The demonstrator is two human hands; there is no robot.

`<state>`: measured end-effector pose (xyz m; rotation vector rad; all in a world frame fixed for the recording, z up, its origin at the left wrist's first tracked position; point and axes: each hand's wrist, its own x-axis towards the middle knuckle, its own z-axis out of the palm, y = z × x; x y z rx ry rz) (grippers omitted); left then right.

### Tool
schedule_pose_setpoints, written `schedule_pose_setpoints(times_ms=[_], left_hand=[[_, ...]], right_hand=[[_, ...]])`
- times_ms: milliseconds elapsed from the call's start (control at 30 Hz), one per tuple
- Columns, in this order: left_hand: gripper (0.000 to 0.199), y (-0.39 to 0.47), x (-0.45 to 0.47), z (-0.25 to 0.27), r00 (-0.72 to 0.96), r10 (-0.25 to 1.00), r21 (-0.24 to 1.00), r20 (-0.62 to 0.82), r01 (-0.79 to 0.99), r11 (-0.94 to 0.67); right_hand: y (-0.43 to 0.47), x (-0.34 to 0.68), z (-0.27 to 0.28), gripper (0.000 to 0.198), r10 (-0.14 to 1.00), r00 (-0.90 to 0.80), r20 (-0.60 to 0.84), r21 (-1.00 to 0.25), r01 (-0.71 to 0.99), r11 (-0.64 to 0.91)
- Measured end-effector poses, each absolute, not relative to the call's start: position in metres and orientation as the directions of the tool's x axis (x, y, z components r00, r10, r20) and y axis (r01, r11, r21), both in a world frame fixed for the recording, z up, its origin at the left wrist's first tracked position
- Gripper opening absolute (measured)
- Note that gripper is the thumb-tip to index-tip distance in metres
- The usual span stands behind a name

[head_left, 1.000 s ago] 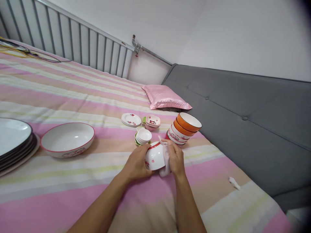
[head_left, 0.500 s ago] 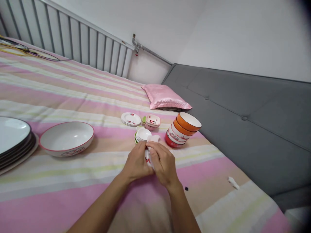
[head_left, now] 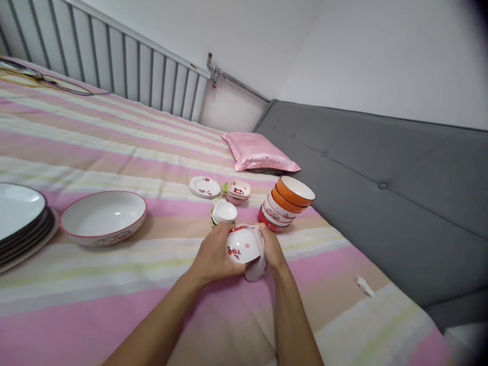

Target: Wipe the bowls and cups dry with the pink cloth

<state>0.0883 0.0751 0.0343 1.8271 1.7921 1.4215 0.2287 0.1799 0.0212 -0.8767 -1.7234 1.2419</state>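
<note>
A small white bowl (head_left: 243, 246) with red flowers is held in front of me, tilted, its rim partly hidden by my fingers. My left hand (head_left: 213, 255) is closed around its left side, with the thumb along the lower edge. At the opposite side, my right hand (head_left: 273, 248) presses a pale pinkish cloth (head_left: 257, 268) against the bowl's edge. Just beyond my hands stand small white dishes (head_left: 225, 210) stacked over a green-edged one. To the right of them rises a leaning stack of bowls (head_left: 290, 199), orange at the top and red at the bottom.
White flowered plates (head_left: 205, 186) and pink dishes (head_left: 239, 189) lie farther back, before a pink pillow (head_left: 261, 152). A large red-rimmed bowl (head_left: 103, 216) and stacked dark-edged plates (head_left: 23, 213) are at left. Crumpled white tissue (head_left: 365, 286) lies right, near the grey headboard (head_left: 366, 203).
My right hand has moved right and opened out from over the bowl, uncovering its flowered surface. The cloth has shifted to the bowl's right side. My left hand stays almost in place.
</note>
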Motion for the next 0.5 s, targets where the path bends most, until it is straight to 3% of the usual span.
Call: schedule_pose_setpoints(times_ms=[133,333,500], left_hand=[[0.059,0.076,0.084,0.032,-0.264,0.866,0.77,0.424,0.609,-0.191],[0.059,0.08,0.076,0.034,-0.368,0.872,0.837,0.321,0.542,-0.079],[0.059,0.08,0.076,0.033,-0.375,0.87,0.843,0.321,0.532,-0.081]], right_hand=[[0.189,0.233,0.011,0.056,0.96,-0.278,0.046,-0.996,0.058,0.065],[0.187,0.249,0.031,0.046,0.979,-0.197,-0.059,-0.998,0.029,-0.054],[0.179,0.253,0.052,0.051,0.99,-0.128,0.062,-0.994,-0.101,0.049]])
